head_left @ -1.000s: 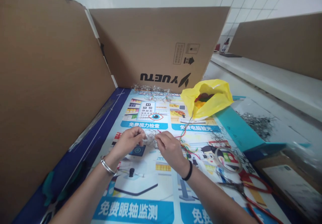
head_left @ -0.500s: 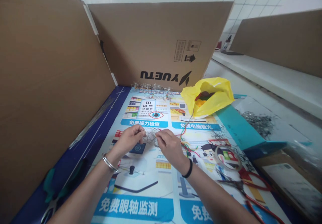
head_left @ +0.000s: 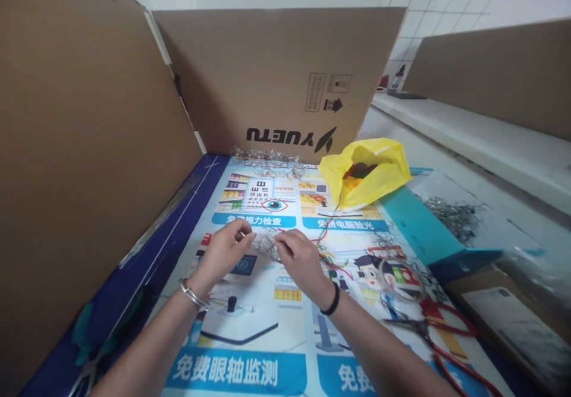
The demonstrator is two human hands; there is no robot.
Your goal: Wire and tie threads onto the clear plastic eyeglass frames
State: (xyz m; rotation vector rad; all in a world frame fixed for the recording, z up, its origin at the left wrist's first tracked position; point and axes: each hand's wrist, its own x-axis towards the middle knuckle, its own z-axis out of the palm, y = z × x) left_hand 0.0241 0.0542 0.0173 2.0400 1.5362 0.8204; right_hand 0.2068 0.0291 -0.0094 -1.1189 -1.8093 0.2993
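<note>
Close together over the printed poster (head_left: 250,311) are my two hands. Thumb and fingertips of my left hand (head_left: 226,251) are pinched at the left side of a thin, silvery tangle of wire (head_left: 266,243). My right hand (head_left: 304,261) pinches the same wire from the right, its fingers curled. The exact grip points are too fine to make out. Just right of my right hand lie loose red, green and yellow threads (head_left: 328,258), one running up to an open yellow bag (head_left: 388,162).
Red-handled scissors (head_left: 423,327) and a clear tape roll (head_left: 382,278) lie at right. Teal-handled pliers (head_left: 82,337) and straight wires (head_left: 165,216) are at left. Wire pieces (head_left: 452,216) lie beyond a teal box (head_left: 414,224). Cardboard walls (head_left: 250,70) stand behind and left; wire shapes (head_left: 263,154) line the back.
The view has shifted slightly. My left thumb and fingertips have moved a little leftward from the wire's middle, while my right hand keeps its pinch.
</note>
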